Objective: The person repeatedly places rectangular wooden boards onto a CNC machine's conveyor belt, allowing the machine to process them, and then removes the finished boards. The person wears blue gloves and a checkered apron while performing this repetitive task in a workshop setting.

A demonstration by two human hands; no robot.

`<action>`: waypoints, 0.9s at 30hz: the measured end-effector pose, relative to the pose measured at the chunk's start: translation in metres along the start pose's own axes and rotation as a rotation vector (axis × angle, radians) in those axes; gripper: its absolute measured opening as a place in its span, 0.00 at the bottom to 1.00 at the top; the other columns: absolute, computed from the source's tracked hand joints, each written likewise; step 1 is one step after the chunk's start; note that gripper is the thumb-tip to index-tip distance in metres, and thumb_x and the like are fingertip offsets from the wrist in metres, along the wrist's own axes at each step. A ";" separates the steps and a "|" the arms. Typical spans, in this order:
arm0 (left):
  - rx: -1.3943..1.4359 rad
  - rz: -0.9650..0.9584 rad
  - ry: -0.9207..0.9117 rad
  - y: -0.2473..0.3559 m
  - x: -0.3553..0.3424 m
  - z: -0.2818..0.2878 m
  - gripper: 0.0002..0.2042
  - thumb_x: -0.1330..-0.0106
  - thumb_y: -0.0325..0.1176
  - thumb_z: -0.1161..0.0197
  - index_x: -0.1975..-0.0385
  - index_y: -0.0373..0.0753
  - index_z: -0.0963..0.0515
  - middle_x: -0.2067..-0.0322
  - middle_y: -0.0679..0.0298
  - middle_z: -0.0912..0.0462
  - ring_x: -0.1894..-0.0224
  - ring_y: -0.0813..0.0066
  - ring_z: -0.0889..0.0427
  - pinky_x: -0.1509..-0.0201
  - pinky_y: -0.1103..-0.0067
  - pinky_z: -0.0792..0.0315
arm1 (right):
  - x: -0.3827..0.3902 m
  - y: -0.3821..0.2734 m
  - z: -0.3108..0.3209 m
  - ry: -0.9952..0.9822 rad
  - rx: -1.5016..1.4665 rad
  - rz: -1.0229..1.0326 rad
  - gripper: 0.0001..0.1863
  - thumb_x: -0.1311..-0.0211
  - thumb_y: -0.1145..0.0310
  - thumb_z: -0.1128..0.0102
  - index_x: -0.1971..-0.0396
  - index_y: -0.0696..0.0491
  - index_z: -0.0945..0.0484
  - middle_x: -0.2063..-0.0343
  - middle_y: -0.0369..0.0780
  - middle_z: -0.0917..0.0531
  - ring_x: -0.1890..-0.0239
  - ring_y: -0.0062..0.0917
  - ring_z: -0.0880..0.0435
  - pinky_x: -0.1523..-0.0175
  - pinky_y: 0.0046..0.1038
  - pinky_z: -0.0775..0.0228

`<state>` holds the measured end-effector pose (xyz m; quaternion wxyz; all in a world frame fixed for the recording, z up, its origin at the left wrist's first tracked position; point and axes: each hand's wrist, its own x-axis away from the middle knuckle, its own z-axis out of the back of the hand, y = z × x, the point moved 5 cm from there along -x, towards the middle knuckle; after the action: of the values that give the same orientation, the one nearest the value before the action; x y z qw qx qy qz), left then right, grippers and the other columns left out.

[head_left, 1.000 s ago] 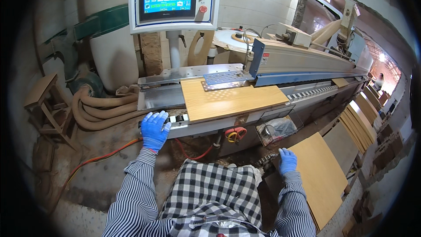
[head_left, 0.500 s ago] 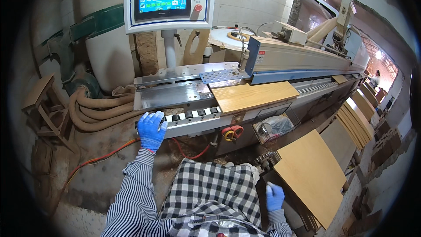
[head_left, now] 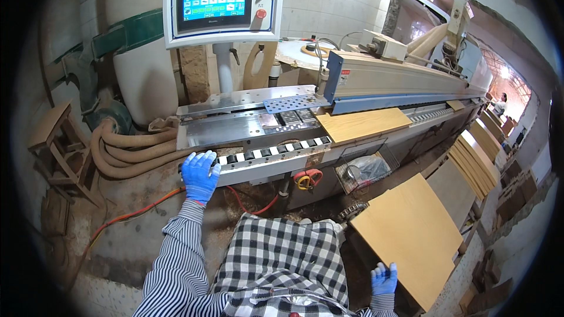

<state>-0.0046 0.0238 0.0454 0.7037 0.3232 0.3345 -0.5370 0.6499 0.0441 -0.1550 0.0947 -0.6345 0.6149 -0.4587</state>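
Note:
My left hand (head_left: 200, 176), in a blue glove, rests with fingers laid over the left end of the roller rail (head_left: 267, 154). It is open and grips nothing. At the lower right my right hand (head_left: 383, 280), also blue-gloved, has its fingers apart beside the near edge of a light wood panel (head_left: 414, 229). Whether the fingertips touch that panel I cannot tell. Another wood panel (head_left: 367, 124) lies flat on the edge-banding machine, partly under its long beam (head_left: 399, 79), with neither hand on it.
A control screen (head_left: 215, 1) with a green button and a red button stands at the back left. Thick hoses (head_left: 117, 152) and a wooden stool (head_left: 64, 147) are at left. A wire basket (head_left: 367, 170) hangs below the machine. Stacked panels (head_left: 474, 164) lean at right.
The panel on the machine has moved right along the rail, baring more rollers. My right hand has moved down and right toward the lower panel, its fingers spreading. My left hand stays put.

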 end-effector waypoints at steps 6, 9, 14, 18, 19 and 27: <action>0.000 0.016 -0.027 -0.002 0.000 0.002 0.17 0.43 0.40 0.37 0.54 0.42 0.21 0.53 0.62 0.18 0.49 0.66 0.23 0.35 0.65 0.39 | 0.039 -0.009 0.003 0.086 -0.267 -0.055 0.20 0.46 0.45 0.34 0.67 0.47 0.20 0.73 0.35 0.16 0.76 0.28 0.22 0.65 0.31 0.25; -0.003 0.016 -0.035 0.000 0.000 0.003 0.18 0.43 0.40 0.37 0.54 0.41 0.21 0.54 0.62 0.18 0.49 0.66 0.23 0.35 0.65 0.39 | 0.024 -0.014 0.038 0.181 -0.285 0.044 0.15 0.43 0.53 0.35 0.66 0.48 0.21 0.71 0.35 0.15 0.80 0.26 0.23 0.68 0.31 0.23; 0.033 0.019 -0.079 0.001 -0.003 0.005 0.18 0.43 0.40 0.37 0.53 0.41 0.21 0.53 0.61 0.19 0.48 0.65 0.24 0.34 0.64 0.41 | 0.032 -0.020 0.033 -0.039 -0.220 0.090 0.10 0.37 0.60 0.41 0.60 0.49 0.23 0.69 0.36 0.15 0.80 0.26 0.20 0.65 0.34 0.22; 0.024 0.016 -0.228 -0.002 0.001 0.014 0.24 0.39 0.47 0.38 0.47 0.40 0.25 0.46 0.56 0.24 0.40 0.58 0.30 0.29 0.61 0.48 | 0.045 -0.015 -0.024 -0.223 -0.175 -0.001 0.11 0.34 0.62 0.45 0.55 0.49 0.24 0.66 0.37 0.15 0.78 0.26 0.19 0.63 0.35 0.22; 0.013 0.010 -0.247 0.005 0.002 0.023 0.26 0.39 0.50 0.39 0.46 0.40 0.26 0.45 0.55 0.25 0.38 0.57 0.32 0.28 0.61 0.50 | 0.049 -0.010 -0.048 -0.285 -0.156 -0.032 0.13 0.34 0.63 0.46 0.52 0.48 0.26 0.64 0.37 0.15 0.77 0.25 0.18 0.62 0.34 0.23; 0.234 -0.235 -0.448 0.091 0.029 0.084 0.39 0.47 0.67 0.41 0.43 0.42 0.28 0.40 0.54 0.32 0.34 0.49 0.41 0.27 0.57 0.55 | 0.070 0.048 -0.251 -0.706 0.158 -0.112 0.09 0.35 0.67 0.47 0.61 0.57 0.25 0.74 0.38 0.20 0.73 0.23 0.22 0.59 0.31 0.23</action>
<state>0.1003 -0.0407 0.0782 0.6511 0.2344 0.1416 -0.7079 0.4291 0.0834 -0.0146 0.3246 -0.7770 0.4714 -0.2620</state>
